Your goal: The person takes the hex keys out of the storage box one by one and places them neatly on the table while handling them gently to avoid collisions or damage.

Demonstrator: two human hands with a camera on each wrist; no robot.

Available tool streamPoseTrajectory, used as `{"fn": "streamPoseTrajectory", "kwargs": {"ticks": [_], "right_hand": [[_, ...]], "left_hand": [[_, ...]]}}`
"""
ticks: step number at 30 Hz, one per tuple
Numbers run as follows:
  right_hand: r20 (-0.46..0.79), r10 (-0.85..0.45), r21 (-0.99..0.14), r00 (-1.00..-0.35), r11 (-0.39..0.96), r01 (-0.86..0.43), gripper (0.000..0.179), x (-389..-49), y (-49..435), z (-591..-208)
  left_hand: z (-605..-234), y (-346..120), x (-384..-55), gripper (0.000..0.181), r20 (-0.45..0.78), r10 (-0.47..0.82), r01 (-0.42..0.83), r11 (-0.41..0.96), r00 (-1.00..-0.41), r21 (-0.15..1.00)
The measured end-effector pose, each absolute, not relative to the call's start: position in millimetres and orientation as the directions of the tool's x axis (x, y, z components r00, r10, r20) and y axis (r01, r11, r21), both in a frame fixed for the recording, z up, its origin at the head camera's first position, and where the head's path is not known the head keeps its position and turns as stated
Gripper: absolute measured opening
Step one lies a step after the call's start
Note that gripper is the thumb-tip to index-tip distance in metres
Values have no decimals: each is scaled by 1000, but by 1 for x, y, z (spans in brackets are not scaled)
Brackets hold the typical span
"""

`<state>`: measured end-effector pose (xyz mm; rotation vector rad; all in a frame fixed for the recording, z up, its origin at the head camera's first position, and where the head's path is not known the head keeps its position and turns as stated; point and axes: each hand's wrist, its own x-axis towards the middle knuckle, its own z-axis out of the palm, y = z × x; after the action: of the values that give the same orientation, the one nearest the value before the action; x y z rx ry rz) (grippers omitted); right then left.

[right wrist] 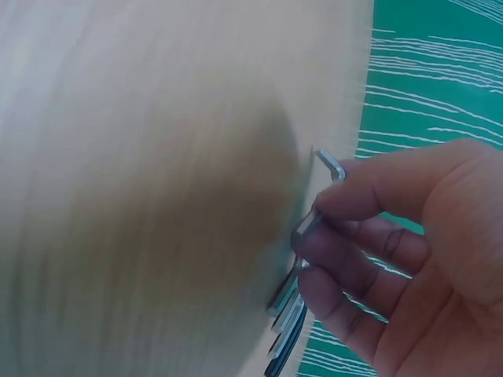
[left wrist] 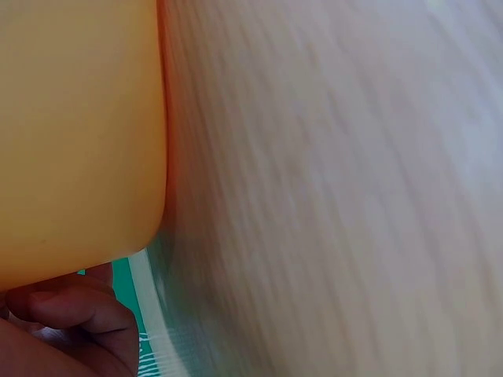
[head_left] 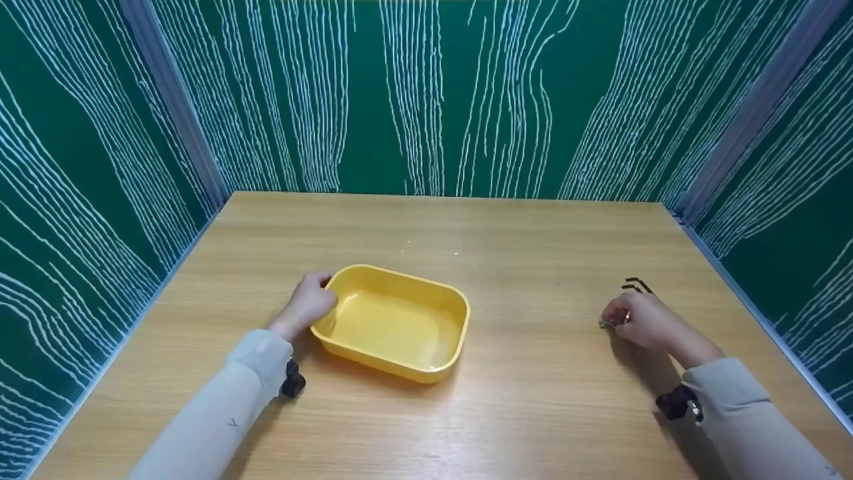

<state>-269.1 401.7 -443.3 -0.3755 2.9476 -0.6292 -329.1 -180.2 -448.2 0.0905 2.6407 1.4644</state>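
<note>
In the head view, a shallow yellow plastic bin [head_left: 393,327] sits left of centre on the table. My left hand [head_left: 310,303] grips its left end, thumb over the rim. In the left wrist view, the curled fingers [left wrist: 78,314] show beside the bin's outer wall [left wrist: 78,141]. Over at the right, my right hand [head_left: 650,320] pinches a silvery L-shaped hex key [right wrist: 330,163] between thumb and fingertips, close to the tabletop. Several more hex keys [right wrist: 288,326] lie side by side under those fingers; the dark bent ends [head_left: 638,283] stick out past the hand in the head view.
The wooden table [head_left: 520,413] is bounded by green panels [head_left: 366,100] with white wavy lines at the back and both sides. A few tiny white specks [head_left: 456,253] lie beyond the bin. Each sleeve carries a small black wrist camera [head_left: 676,402].
</note>
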Motion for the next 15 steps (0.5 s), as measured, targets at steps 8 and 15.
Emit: {"fn": "streamPoseTrajectory", "kwargs": {"ticks": [8, 15], "right_hand": [[-54, -198, -408, -979, 899, -159, 21, -264, 410, -446], [-105, -160, -424, -981, 900, -102, 22, -261, 417, -445]], "left_hand": [[-448, -180, -329, 41, -62, 132, 15, 516, -989, 856], [-447, -180, -327, 44, -69, 130, 10, 525, -989, 851]]}}
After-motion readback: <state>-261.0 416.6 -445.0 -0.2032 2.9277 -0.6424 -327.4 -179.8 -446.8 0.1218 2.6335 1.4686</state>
